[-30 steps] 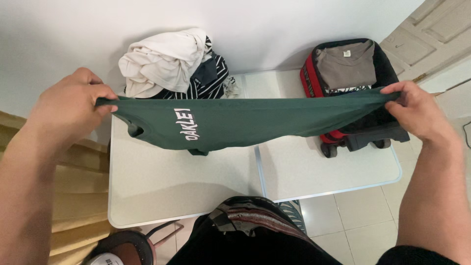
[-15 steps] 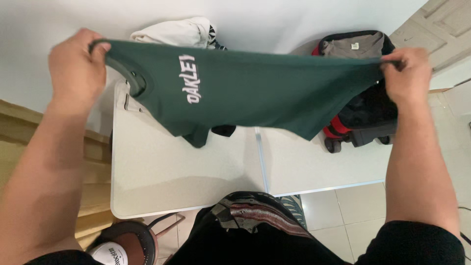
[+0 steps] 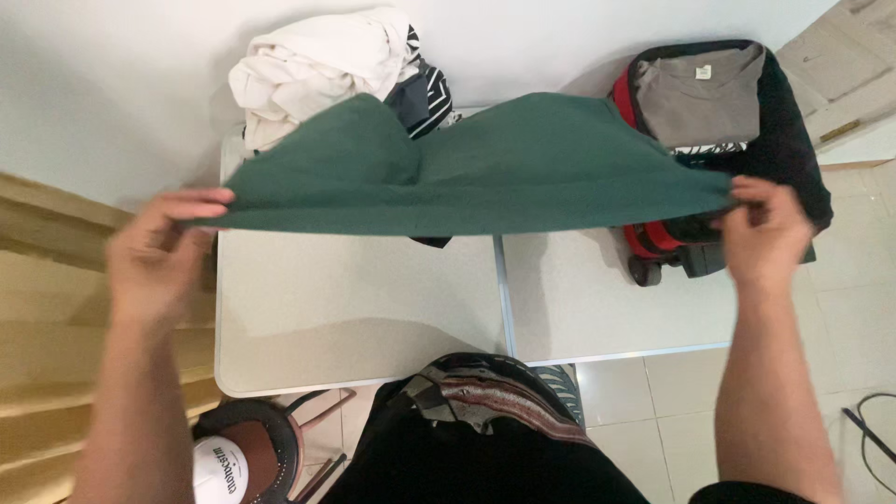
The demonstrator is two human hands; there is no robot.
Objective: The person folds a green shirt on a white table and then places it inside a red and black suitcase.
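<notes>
Shirt (image 3: 485, 173), green, hangs stretched above the surface (image 3: 364, 308), my left hand (image 3: 163, 252) and right hand (image 3: 765, 233) each pinched shut on an edge; probably mid-fold, so lowering it flat seems next.

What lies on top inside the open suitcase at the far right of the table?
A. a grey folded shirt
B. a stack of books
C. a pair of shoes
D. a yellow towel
A: a grey folded shirt lies flat on top inside the open suitcase, beyond the green garment that both hands hold stretched out.
</notes>
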